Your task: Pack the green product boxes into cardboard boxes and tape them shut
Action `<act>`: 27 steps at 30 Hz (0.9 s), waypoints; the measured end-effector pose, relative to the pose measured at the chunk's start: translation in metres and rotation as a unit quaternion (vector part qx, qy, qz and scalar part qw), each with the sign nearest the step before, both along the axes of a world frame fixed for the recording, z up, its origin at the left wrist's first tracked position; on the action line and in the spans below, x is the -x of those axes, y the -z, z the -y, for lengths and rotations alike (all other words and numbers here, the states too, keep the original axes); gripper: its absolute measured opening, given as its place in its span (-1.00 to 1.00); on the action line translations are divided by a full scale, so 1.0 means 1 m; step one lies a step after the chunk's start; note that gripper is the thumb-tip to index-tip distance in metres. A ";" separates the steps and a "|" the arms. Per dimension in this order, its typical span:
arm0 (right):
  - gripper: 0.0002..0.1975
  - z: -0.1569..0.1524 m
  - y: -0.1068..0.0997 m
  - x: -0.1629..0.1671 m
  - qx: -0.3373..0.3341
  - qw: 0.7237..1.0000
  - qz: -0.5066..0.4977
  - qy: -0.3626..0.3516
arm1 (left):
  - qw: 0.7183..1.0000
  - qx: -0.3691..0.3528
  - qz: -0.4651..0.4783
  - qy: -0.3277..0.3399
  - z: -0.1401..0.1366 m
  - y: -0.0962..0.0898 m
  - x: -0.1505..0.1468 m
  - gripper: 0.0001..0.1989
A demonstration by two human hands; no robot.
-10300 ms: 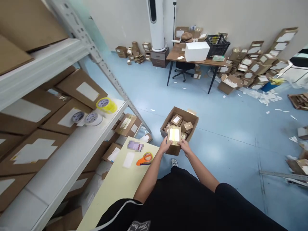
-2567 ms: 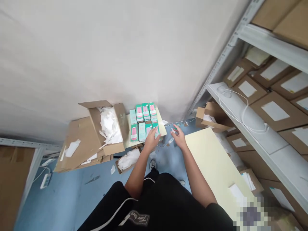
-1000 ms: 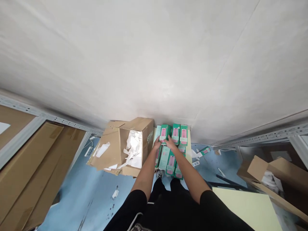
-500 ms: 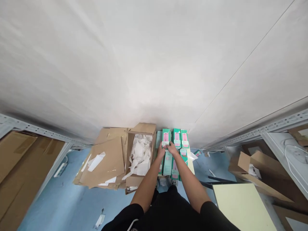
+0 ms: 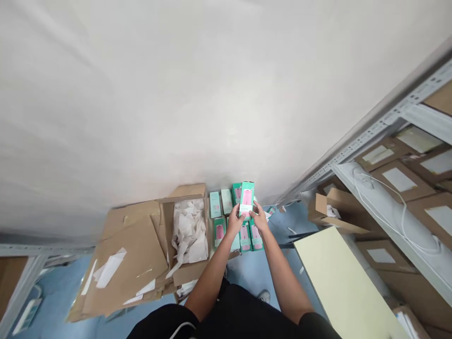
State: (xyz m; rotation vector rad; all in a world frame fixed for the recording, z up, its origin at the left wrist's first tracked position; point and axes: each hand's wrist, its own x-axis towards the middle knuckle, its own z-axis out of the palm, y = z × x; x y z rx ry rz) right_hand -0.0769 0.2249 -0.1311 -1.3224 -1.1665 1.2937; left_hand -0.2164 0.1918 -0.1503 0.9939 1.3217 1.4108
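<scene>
A green product box with a pink picture on its front [image 5: 247, 195] is gripped at its lower end between my two hands. My left hand [image 5: 234, 221] closes on its left side, and my right hand [image 5: 259, 218] holds the right side. Beneath and around it are several similar boxes: a pale green one [image 5: 214, 204] at the back left, a green and pink one [image 5: 219, 230] in front of that, and another green and pink one [image 5: 256, 235] beside my right wrist. My forearms and hands hide part of the stack.
Left of the boxes stands an open carton [image 5: 205, 266] full of crumpled white paper [image 5: 190, 230]. Flattened cardboard [image 5: 130, 254] lies further left. On the right are a pale yellow tabletop [image 5: 346, 287], an open cardboard box [image 5: 339, 212] and a metal shelf [image 5: 388, 117] of cartons. A wall rises behind.
The held green box has been lifted and moved right relative to the stack, uncovering pale boxes at the back left. My view has turned to the right, and both hands went along with the box.
</scene>
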 end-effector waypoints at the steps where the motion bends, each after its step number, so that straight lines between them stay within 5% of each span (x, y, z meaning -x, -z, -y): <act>1: -0.29 0.004 -0.003 -0.014 -0.007 1.000 -0.002 0.014 | 1.000 -0.006 0.000 0.021 -0.001 -0.004 -0.012 -0.39; 9: -0.30 0.071 -0.011 -0.174 -0.030 0.990 -0.019 0.136 | 0.978 0.012 -0.013 0.208 0.022 -0.026 -0.159 -0.43; 19: -0.28 0.227 0.002 -0.391 -0.004 0.937 -0.035 0.347 | 0.902 0.024 -0.057 0.428 0.112 -0.025 -0.394 -0.40; 23: -0.28 0.284 0.012 -0.447 0.009 0.904 -0.032 0.427 | 0.867 0.034 -0.086 0.490 0.148 -0.024 -0.465 -0.40; 27: -0.27 0.311 0.029 -0.470 0.030 0.880 -0.061 0.469 | 0.840 0.054 -0.124 0.525 0.164 -0.015 -0.500 -0.42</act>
